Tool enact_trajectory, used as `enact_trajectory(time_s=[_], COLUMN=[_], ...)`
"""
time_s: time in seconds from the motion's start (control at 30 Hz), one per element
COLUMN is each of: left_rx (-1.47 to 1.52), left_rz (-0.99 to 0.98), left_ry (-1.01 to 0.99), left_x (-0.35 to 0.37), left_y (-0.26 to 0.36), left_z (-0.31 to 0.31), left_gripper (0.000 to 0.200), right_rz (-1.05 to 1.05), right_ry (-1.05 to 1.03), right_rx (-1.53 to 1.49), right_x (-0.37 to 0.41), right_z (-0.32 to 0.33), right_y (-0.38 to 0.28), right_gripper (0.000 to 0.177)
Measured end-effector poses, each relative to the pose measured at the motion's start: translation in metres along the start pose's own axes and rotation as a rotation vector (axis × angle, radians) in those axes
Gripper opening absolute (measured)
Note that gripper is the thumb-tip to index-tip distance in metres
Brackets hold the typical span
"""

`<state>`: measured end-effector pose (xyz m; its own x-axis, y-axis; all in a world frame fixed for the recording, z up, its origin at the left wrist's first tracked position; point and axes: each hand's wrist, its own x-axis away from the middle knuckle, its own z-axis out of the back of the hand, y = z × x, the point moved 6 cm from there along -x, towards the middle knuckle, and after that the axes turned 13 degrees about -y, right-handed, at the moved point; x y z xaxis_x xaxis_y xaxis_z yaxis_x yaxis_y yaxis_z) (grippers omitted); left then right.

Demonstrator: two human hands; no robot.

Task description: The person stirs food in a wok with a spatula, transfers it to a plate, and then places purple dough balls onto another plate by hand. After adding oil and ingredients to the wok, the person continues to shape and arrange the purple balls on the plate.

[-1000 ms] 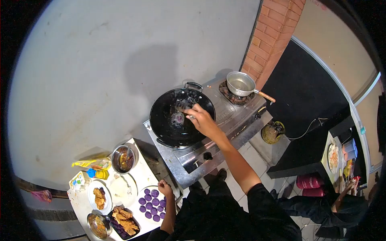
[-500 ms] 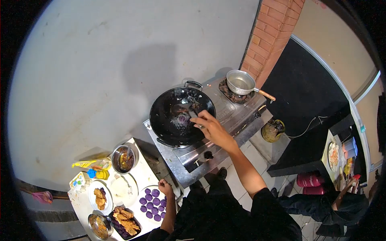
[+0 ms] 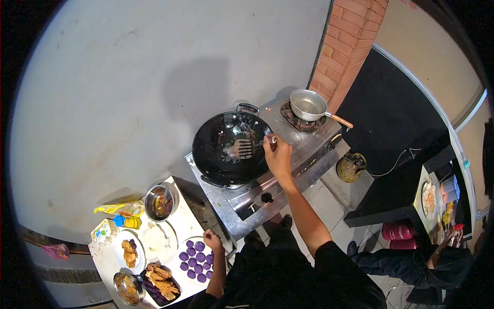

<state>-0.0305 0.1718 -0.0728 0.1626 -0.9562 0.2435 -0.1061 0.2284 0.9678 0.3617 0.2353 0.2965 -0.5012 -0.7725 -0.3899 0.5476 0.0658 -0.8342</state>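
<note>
My right hand (image 3: 278, 157) is closed around the handle of a slotted spatula (image 3: 244, 149). Its metal head is over the inside of a black wok (image 3: 206, 159), where oil with bubbles or froth and dark bits shows at the bottom. The wok sits on the near burner of a steel gas stove (image 3: 301, 154). Beside a white plate of purple balls (image 3: 198, 260), my left hand (image 3: 212, 239) is held with its fingers curled in, and I see nothing in it.
A strainer pan (image 3: 309, 105) with a wooden handle sits on the far burner. On the white table (image 3: 188, 219) are a black tray of fried pieces (image 3: 160, 283), metal bowls (image 3: 159, 203), plates and a blue-capped bottle (image 3: 126, 221). Another person (image 3: 432, 270) works at a counter on the right.
The spatula has turned so its slotted face shows, and my right hand has shifted right and slightly up. My left hand stays by the purple balls.
</note>
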Motion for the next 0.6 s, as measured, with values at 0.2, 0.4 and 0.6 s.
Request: enact_trajectory(time_s=[0.2,0.4,0.6], left_rx=[0.033,0.002,0.004], left_rz=[0.004,-0.028,0.004], left_ry=[-0.008,-0.01,-0.011], left_x=[0.002,0.001,0.001], left_y=[-0.001,-0.006,-0.007], left_z=[-0.004,-0.001,0.0], left_gripper=[0.009,0.011,0.009], right_rz=[-0.097,-0.158,-0.125], right_ry=[-0.015,-0.017,-0.001], right_rx=[-0.021,-0.102,-0.027], right_x=[-0.003,-0.002,-0.007], right_z=[-0.022,-0.023,-0.027], right_y=[0.025,0.038,0.047], right_gripper=[0.021,0.024,0.028])
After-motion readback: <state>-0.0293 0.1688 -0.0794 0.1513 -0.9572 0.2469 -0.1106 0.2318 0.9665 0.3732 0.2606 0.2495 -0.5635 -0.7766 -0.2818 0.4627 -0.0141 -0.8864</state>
